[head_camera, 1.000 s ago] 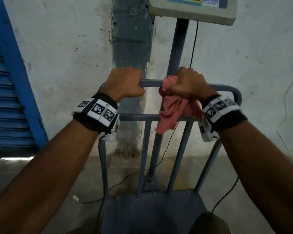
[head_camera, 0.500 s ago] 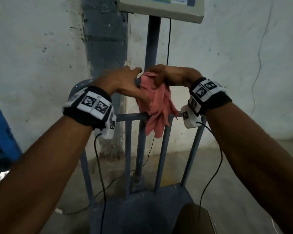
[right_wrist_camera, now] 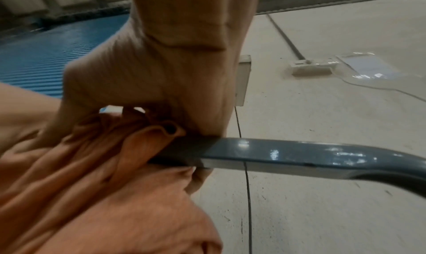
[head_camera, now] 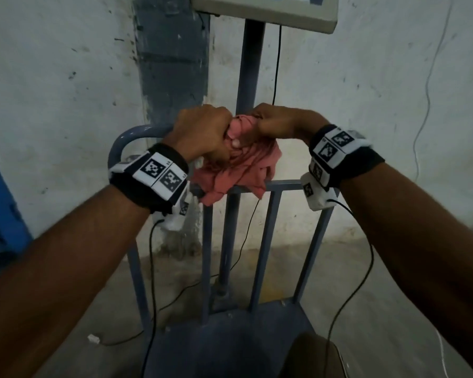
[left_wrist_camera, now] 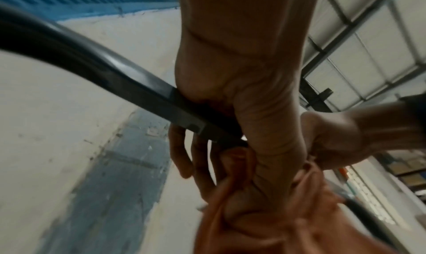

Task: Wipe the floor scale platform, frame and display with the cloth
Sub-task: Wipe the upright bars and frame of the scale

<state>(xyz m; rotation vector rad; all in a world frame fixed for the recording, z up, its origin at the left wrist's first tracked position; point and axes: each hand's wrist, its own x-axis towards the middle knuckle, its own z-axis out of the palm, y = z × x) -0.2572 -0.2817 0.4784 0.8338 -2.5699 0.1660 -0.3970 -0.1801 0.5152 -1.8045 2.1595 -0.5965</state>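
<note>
Crosswise, frame rail (head_camera: 137, 132) under bunched cloth (head_camera: 243, 165)

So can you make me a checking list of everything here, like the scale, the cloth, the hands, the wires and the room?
Surface: blue platform at the bottom; whether it is clean cannot be told.
Job's things: pink cloth bunched over the frame's top rail; display on the post, mostly out of view.
Clutter: small white connector on the floor.
Hands: left hand and right hand both grip the cloth at the rail.
Cables: black cable down from the display; wrist camera leads hang below both wrists.
Surroundings: scuffed white wall, grey pillar, blue shutter.
</note>
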